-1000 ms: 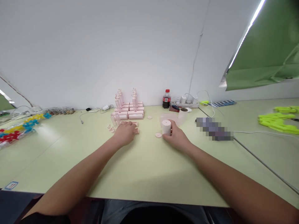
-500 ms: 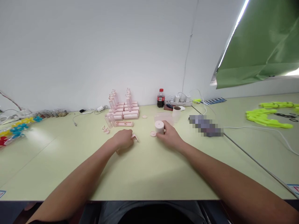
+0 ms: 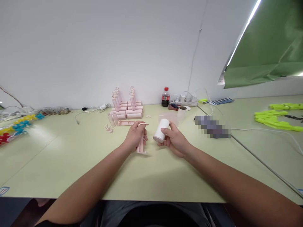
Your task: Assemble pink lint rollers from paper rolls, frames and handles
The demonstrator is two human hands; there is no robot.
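My left hand (image 3: 136,137) is closed around a pink plastic U-shaped holder (image 3: 140,145), its end arms pointing right. In my right hand (image 3: 174,138) is a white roll (image 3: 162,130), tilted, with a pinkish cap on its lower end. The roll and the holder are apart, a small gap between them. Beyond my left hand lies another pink holder piece (image 3: 125,122), partly covered by the fingers. Clear pink tubes (image 3: 113,119) stand to its left, beside small pink ring-like parts (image 3: 109,128).
Stacked pink rollers (image 3: 134,112) with upright handles stand near the wall. A small pink disc (image 3: 148,116), cola bottle (image 3: 165,97), power strip (image 3: 187,103) and hollow tube (image 3: 181,114) are at the back. Bright yellow-green parts (image 3: 267,119) lie right; colourful pieces (image 3: 20,126) left.
My right hand has lifted the roll off the table and tipped it. My left hand has raised and turned the holder toward the roll. The view has shifted slightly.
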